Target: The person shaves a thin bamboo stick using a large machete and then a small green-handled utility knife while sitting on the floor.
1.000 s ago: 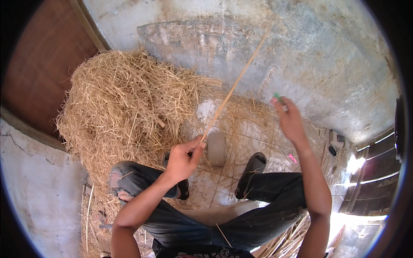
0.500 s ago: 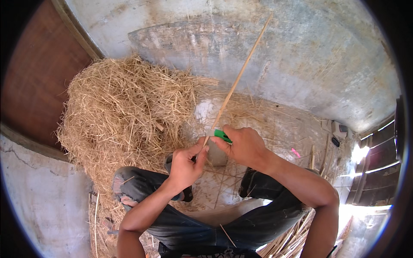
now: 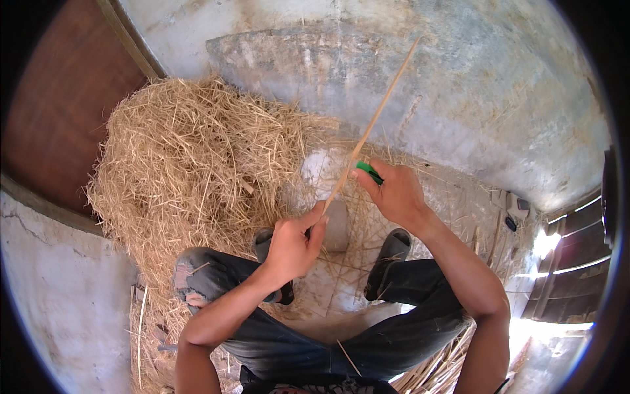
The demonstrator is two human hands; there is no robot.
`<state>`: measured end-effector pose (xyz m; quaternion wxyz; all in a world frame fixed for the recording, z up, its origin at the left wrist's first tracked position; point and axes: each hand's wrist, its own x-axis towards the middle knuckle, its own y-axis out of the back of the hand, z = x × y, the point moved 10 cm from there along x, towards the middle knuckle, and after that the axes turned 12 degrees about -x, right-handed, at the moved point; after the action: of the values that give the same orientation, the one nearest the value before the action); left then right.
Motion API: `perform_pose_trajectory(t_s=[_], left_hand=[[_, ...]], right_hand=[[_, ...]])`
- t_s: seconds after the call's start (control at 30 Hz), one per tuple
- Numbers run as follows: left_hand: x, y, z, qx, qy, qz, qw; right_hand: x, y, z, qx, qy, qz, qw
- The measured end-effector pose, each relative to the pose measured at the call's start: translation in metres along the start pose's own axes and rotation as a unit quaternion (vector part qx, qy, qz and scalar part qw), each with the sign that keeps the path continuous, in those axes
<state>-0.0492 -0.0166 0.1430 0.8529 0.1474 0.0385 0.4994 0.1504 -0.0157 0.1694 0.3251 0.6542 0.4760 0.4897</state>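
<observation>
Pinching the long, thin, tan wood-like strip [image 3: 371,126] near its lower end, my left hand [image 3: 294,247] slants it forward; my right hand [image 3: 399,194] grips a small green tool [image 3: 369,172] beside it. Presumably light, springy, splintery: hold low.

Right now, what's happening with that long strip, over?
Left fingers pinching near end of tan strip. Right fingers holding green tool at the strip. Grey block on floor below, not visibly blocking.

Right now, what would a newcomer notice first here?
Probably the big heap of straw, left of centre on the floor. Next, the long thin strip slanting up from the left hand, with a green tool in the right hand close beside it.
</observation>
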Motion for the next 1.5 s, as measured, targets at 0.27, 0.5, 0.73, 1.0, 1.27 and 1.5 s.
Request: perform_pose_trajectory(t_s=[0.27,0.5,0.73,1.0,1.27,1.5], left_hand=[[-0.015,0.004,-0.011,-0.026,-0.061,-0.005,0.998],[-0.009,-0.01,-0.03,-0.328,0.113,-0.094,0.933],[-0.007,-0.002,-0.027,-0.182,0.023,-0.046,0.982],[-0.002,-0.009,-0.016,-0.062,-0.017,-0.035,0.997],[-0.006,-0.013,-0.039,-0.398,0.16,-0.11,0.896],[-0.01,0.005,-0.028,-0.06,-0.026,-0.028,0.997]], right_hand=[[-0.008,0.002,-0.014,-0.022,0.051,0.003,0.998],[-0.007,-0.024,-0.002,0.27,-0.028,-0.07,0.96],[-0.02,-0.013,-0.043,0.064,0.059,-0.093,0.992],[0.001,-0.009,0.007,-0.068,0.054,0.02,0.996],[-0.004,-0.044,0.012,0.295,-0.041,-0.107,0.948],[-0.007,-0.021,-0.02,-0.016,0.051,-0.039,0.998]])
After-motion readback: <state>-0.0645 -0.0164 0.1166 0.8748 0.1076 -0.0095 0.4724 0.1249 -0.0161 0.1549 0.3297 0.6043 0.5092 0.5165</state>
